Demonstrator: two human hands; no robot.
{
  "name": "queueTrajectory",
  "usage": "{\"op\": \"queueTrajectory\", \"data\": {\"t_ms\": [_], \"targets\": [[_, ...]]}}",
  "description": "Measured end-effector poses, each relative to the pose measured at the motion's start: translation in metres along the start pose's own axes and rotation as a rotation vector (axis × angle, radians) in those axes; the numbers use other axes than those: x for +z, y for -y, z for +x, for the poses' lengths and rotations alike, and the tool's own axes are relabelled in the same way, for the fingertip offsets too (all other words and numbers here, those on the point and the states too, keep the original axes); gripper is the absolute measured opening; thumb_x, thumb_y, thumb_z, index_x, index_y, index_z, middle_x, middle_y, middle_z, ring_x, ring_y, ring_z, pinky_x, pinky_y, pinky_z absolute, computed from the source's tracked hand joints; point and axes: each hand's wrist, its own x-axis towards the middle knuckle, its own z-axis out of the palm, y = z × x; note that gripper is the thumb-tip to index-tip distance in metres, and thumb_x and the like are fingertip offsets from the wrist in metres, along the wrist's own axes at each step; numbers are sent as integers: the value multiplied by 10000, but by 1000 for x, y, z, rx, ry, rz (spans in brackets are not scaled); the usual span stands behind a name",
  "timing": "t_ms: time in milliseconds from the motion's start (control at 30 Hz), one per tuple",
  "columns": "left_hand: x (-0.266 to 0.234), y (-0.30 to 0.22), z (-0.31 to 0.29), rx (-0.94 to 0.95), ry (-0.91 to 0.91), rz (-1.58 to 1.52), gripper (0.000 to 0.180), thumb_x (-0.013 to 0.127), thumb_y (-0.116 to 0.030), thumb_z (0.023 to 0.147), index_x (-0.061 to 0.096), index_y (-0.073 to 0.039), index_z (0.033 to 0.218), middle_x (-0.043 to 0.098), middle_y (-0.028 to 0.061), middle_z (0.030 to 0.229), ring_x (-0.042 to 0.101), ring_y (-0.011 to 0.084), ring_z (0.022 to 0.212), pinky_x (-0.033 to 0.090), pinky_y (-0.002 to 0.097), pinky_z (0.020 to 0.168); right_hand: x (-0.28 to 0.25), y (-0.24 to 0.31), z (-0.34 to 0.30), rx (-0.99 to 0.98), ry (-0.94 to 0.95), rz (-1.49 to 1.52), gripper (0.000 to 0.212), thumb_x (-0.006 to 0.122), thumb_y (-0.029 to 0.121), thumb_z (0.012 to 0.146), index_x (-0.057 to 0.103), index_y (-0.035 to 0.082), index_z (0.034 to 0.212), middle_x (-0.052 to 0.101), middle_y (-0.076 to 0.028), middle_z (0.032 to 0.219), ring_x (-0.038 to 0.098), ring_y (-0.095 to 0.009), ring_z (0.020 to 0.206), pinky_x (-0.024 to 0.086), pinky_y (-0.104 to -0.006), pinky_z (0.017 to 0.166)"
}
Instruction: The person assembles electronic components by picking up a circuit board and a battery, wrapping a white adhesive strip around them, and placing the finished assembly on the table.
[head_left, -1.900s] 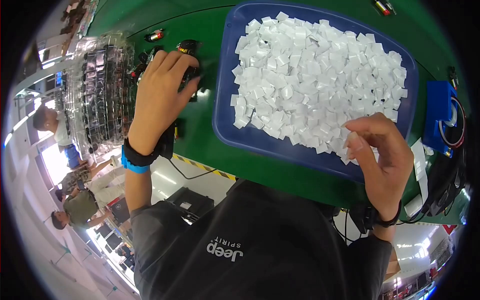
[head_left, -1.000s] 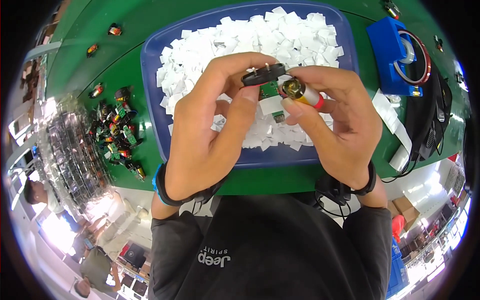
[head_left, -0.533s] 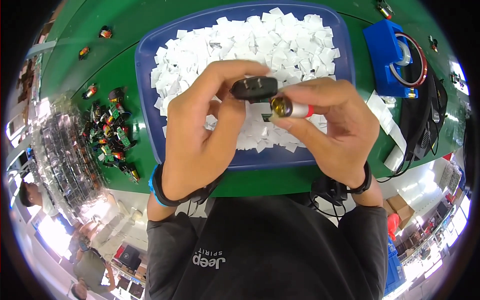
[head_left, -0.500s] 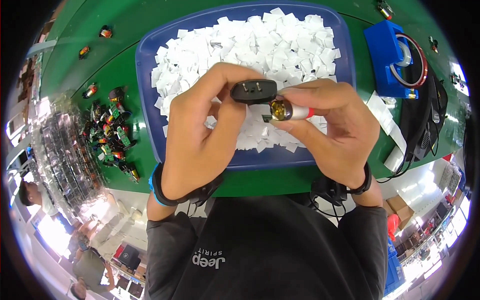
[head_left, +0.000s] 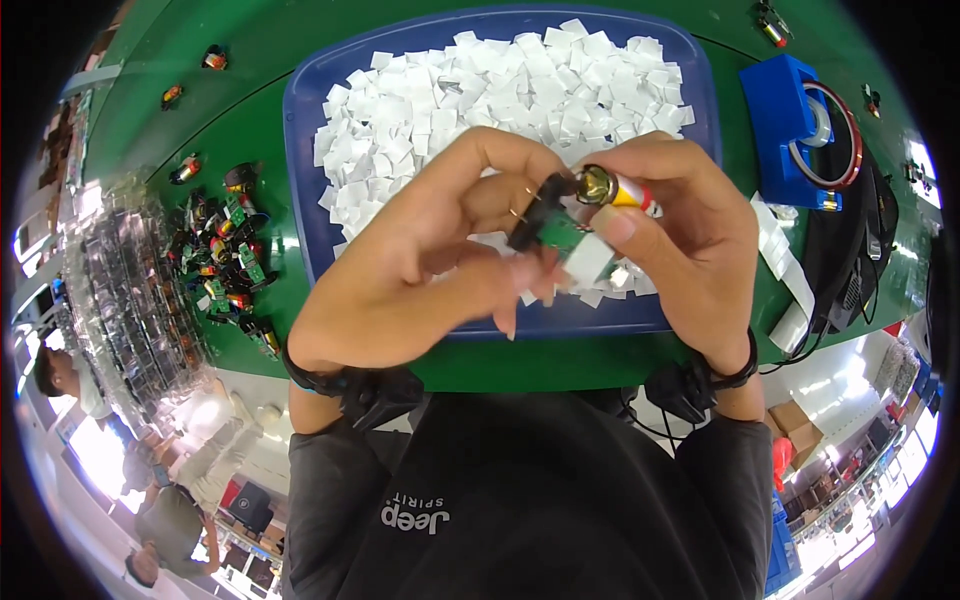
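Over the tub, my right hand [head_left: 690,230] pinches a small motor-like cylinder [head_left: 632,193] with a brassy end and a red, yellow and white body. It belongs to an assembly with a green circuit board [head_left: 563,234] and a black end cap [head_left: 538,212] bearing two metal pins. A white piece [head_left: 590,260] lies against the board, near my right thumb. My left hand [head_left: 420,250] curls about the cap side, its index finger close to the cap. Its thumb and lower fingertips are smeared by motion, so their grip is unclear.
A blue tub [head_left: 300,200] full of small white paper squares [head_left: 400,130] sits on the green table [head_left: 250,130]. Similar assemblies lie heaped [head_left: 225,240] at left, beside clear plastic-wrapped trays [head_left: 125,300]. A blue tape dispenser [head_left: 775,120] and white strip [head_left: 785,260] lie right.
The assembly has turned, so its circuit board now shows and the pins point left. My left hand has shifted its hold and its thumb has dropped lower. My right hand still pinches the cylinder.
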Motion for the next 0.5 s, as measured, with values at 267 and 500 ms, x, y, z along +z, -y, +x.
{"op": "queueTrajectory", "data": {"t_ms": [267,500], "targets": [[-24,-3,7,-95,78,264,350,604,-120,912,520,46,1209,613,114,974,600,141,786,509,235,565,-2,-4,4,-212,-58,-396,284,689,-15,827,625,-5,1103,595,-111,1078,604,-180,982,543,-279,777],[-29,1,9,-19,-9,157,302,598,-120,933,555,47,1181,628,102,959,585,117,788,510,228,555,-16,15,6,-637,37,-1072,269,767,-30,722,664,29,964,613,-94,1039,612,-232,948,523,-340,798]]}}
